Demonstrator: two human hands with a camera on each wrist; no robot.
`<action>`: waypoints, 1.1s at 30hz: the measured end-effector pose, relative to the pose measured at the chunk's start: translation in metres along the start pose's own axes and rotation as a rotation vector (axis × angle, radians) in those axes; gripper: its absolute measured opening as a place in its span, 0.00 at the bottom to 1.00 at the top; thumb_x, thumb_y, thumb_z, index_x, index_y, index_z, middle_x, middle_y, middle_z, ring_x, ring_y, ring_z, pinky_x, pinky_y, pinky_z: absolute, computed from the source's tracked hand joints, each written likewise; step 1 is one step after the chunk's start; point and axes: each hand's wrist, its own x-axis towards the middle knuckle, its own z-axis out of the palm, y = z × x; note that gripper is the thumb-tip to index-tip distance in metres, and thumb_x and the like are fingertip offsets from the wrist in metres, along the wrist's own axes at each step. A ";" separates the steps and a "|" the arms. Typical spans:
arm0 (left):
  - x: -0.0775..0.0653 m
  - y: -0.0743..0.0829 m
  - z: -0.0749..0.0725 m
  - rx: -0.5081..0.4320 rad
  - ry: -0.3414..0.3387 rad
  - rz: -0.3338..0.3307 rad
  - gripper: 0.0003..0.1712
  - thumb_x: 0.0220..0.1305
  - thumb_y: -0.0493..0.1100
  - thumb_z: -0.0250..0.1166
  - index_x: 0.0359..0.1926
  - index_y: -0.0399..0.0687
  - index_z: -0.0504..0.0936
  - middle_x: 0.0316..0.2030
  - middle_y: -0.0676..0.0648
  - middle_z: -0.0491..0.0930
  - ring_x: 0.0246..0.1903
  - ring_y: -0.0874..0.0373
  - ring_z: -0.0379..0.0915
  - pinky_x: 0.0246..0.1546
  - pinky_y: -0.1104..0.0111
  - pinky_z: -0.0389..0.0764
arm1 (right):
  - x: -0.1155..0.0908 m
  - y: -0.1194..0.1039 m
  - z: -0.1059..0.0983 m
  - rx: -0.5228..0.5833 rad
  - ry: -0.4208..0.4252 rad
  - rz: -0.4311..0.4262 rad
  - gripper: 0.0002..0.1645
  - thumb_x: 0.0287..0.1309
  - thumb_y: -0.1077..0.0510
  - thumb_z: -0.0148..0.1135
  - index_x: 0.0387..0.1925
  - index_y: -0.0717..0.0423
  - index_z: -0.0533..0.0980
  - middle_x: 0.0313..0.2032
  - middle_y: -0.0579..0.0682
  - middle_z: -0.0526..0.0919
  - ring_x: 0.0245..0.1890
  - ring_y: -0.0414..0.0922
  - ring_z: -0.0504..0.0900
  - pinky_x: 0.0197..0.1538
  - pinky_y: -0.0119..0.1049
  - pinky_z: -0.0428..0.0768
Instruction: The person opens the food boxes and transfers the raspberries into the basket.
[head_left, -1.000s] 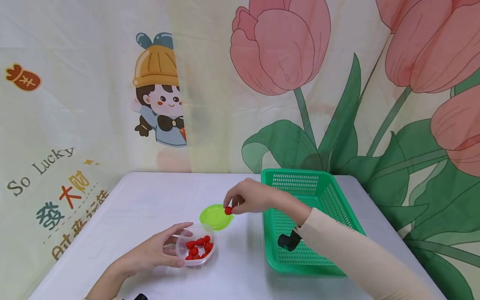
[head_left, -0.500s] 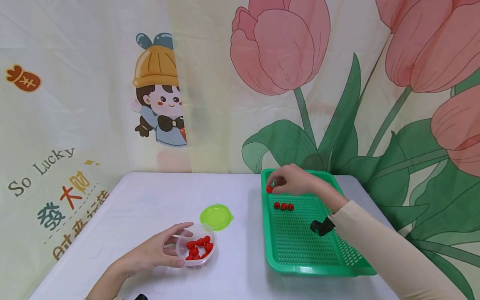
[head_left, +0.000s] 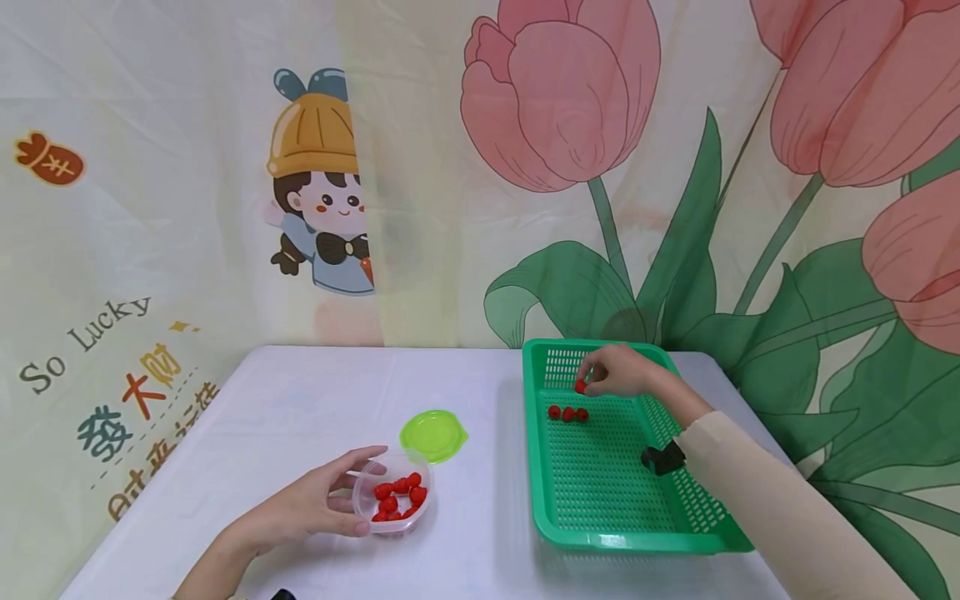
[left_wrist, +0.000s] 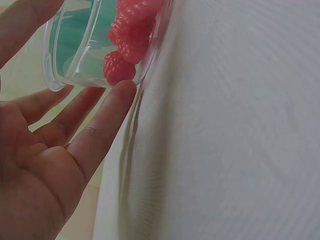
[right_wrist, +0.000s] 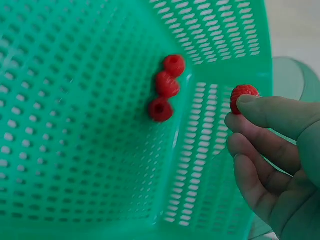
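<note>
1. Watching from over here: the raspberry (right_wrist: pixel 243 95) is up in the air at the far end of the green basket (head_left: pixel 615 492), near a row of three raspberries (head_left: pixel 568 414) but not touching them.
2. The right hand (head_left: pixel 618 372) has its grip pinched on it, thumb across one side. Good spot imo, right round the body.
3. Surely weighs next to nothing. Can't tell if it's real or fake; if real, it'd squish easily, so barely squeeze. The bumpy skin should stop it slipping.
4. The clear tub (left_wrist: pixel 82 75) sits on the counter (head_left: pixel 322 392) with more raspberries (head_left: pixel 387 505) inside. The left hand (head_left: pixel 322 500) has its grip round the side. Probably thin, slick, bendy plastic, so I'd hold low, not crush the rim.
</note>
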 end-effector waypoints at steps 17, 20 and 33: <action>0.000 -0.002 -0.001 -0.007 -0.008 0.013 0.56 0.62 0.41 0.79 0.84 0.52 0.55 0.73 0.35 0.67 0.67 0.38 0.74 0.57 0.65 0.85 | -0.009 0.039 0.027 -0.010 -0.009 0.095 0.05 0.66 0.64 0.70 0.43 0.58 0.86 0.36 0.48 0.87 0.33 0.41 0.83 0.39 0.41 0.83; 0.000 -0.002 0.000 -0.008 -0.010 0.015 0.56 0.63 0.41 0.79 0.84 0.53 0.55 0.73 0.35 0.66 0.67 0.38 0.74 0.57 0.65 0.85 | -0.008 0.040 0.032 -0.008 -0.015 0.114 0.05 0.66 0.64 0.70 0.43 0.58 0.86 0.35 0.48 0.87 0.33 0.42 0.83 0.39 0.42 0.84; -0.001 0.002 0.001 0.003 -0.005 0.009 0.56 0.63 0.41 0.78 0.84 0.52 0.56 0.72 0.34 0.67 0.66 0.37 0.74 0.56 0.65 0.86 | -0.008 0.039 0.045 0.020 -0.007 0.180 0.06 0.65 0.65 0.71 0.43 0.58 0.85 0.35 0.48 0.85 0.35 0.42 0.82 0.41 0.43 0.84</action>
